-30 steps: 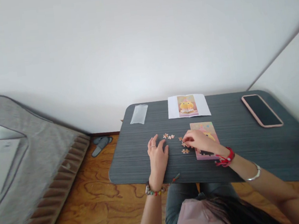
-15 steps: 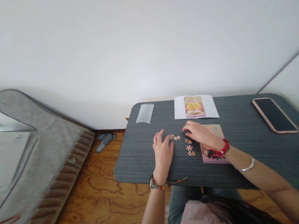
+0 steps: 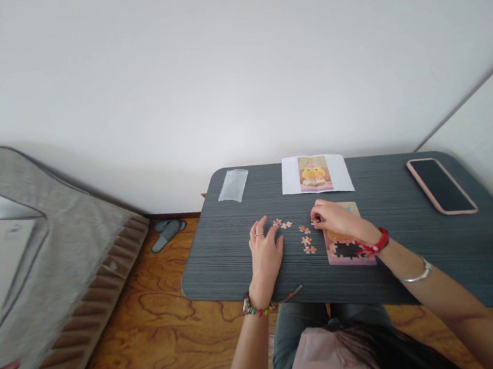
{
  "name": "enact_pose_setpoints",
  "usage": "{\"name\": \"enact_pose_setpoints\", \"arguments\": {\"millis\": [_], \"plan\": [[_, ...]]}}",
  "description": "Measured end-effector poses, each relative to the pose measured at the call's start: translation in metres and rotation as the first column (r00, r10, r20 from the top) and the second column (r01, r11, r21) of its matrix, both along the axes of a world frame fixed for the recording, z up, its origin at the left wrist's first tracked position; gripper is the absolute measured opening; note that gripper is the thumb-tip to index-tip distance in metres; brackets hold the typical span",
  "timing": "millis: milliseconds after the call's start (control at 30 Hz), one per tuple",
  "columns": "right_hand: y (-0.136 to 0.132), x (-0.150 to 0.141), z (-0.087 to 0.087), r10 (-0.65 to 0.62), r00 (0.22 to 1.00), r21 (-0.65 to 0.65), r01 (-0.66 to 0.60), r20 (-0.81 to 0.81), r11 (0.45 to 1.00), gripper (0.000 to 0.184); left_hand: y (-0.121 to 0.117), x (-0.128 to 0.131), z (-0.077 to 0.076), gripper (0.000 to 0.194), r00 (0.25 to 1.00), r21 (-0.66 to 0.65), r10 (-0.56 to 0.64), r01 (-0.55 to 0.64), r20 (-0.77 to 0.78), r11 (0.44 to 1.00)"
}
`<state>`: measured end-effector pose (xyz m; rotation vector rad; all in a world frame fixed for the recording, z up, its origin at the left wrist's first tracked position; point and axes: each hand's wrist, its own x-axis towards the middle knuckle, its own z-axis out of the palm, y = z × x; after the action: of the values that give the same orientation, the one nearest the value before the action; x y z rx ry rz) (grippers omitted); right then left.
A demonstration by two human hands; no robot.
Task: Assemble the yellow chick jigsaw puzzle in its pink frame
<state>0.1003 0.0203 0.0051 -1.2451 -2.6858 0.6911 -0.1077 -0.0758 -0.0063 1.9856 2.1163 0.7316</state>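
My right hand point(image 3: 334, 218) pinches a small puzzle piece point(image 3: 316, 222) at the upper left edge of a partly filled jigsaw puzzle point(image 3: 352, 259). A dark gap shows in the puzzle's lower part; the hand and wrist cover much of the rest. My left hand point(image 3: 265, 257) rests on the table with its fingers apart, the fingertips beside loose puzzle pieces point(image 3: 286, 225). More loose puzzle pieces point(image 3: 306, 241) lie in a short column between the two hands. Behind the puzzle is a creased sheet point(image 3: 292, 176) with a printed yellow character.
The dark table point(image 3: 218, 252) stands against a white wall. A clear plastic bag point(image 3: 234, 186) lies at its back left, and a phone point(image 3: 442, 186) with a pink edge at the right. Slippers point(image 3: 168, 234) sit on the wooden floor beside a grey-covered bed point(image 3: 79, 225).
My right hand has moved slightly right, toward the puzzle, and a piece now shows in its fingertips. My left hand stays nearly in place. The whole view has shifted slightly.
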Motion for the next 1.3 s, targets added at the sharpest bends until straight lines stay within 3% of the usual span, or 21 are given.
{"name": "enact_pose_setpoints", "arguments": {"millis": [267,467,667,900,1100,1300], "plan": [[-0.011,0.004,0.005,-0.008,0.997,0.038,0.011,-0.071,0.999,0.005,-0.002,0.004,0.001,0.024,0.999,0.036,-0.036,0.035,0.011,0.999],[-0.057,0.032,0.017,-0.121,0.984,0.010,0.123,-0.133,0.992,0.014,-0.009,0.028,0.005,0.024,0.985,0.038,-0.170,0.169,0.031,0.985],[-0.096,0.047,0.006,-0.268,0.953,0.070,0.280,-0.144,0.957,0.012,-0.017,0.057,0.001,0.021,0.941,0.021,-0.335,0.335,0.050,0.942],[-0.102,0.044,-0.012,-0.232,0.951,0.110,0.257,-0.204,0.960,0.016,-0.020,0.074,0.001,0.023,0.905,-0.036,-0.424,0.425,0.032,0.904],[-0.104,0.049,-0.019,-0.289,0.920,0.115,0.328,-0.265,0.938,0.018,-0.022,0.077,0.003,0.025,0.897,-0.052,-0.441,0.441,0.013,0.896],[-0.101,0.049,-0.020,-0.261,0.947,0.133,0.288,-0.186,0.948,0.019,-0.022,0.077,0.002,0.024,0.897,-0.062,-0.443,0.442,0.005,0.895]]}}
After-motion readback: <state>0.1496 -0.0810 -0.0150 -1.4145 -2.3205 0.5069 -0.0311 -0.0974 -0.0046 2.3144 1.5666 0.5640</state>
